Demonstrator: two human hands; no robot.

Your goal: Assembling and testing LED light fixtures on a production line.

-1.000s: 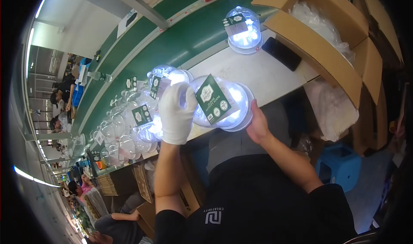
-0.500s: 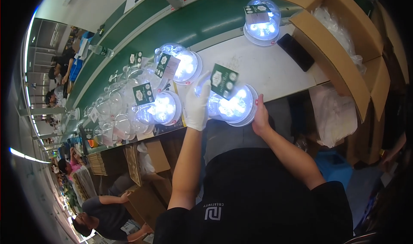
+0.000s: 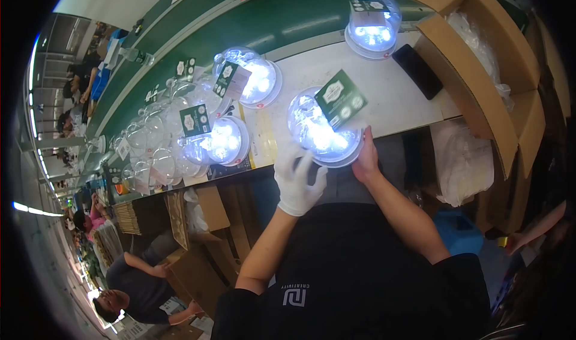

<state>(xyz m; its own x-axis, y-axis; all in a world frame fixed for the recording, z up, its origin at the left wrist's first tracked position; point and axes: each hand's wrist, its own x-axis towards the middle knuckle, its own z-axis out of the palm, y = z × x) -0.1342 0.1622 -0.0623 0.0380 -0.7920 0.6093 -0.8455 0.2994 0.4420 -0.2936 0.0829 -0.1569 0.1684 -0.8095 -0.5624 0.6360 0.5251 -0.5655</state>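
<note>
A lit clear dome lamp (image 3: 313, 121) with a white round base is held up in front of me, its dome tilted to the upper left. A green hang tag (image 3: 340, 99) lies over its upper right side. My bare right hand (image 3: 366, 158) grips the base at its right edge. My left hand (image 3: 299, 181), in a white glove, is at the lower left of the lamp with fingers spread and bent. Its fingertips are close to the base; whether they touch cannot be made out.
Other lit dome lamps (image 3: 227, 142) stand on the bench, with several unlit domes (image 3: 163, 160) at left. One lit lamp (image 3: 373, 31) stands farther back, near a black phone (image 3: 418, 71). An open carton (image 3: 465, 79) is at right. A co-worker (image 3: 135, 277) handles a carton at lower left.
My left hand has come down from beside the dome to below it, its fingers spreading. The lamp has turned more upright, and its tag has swung to the right.
</note>
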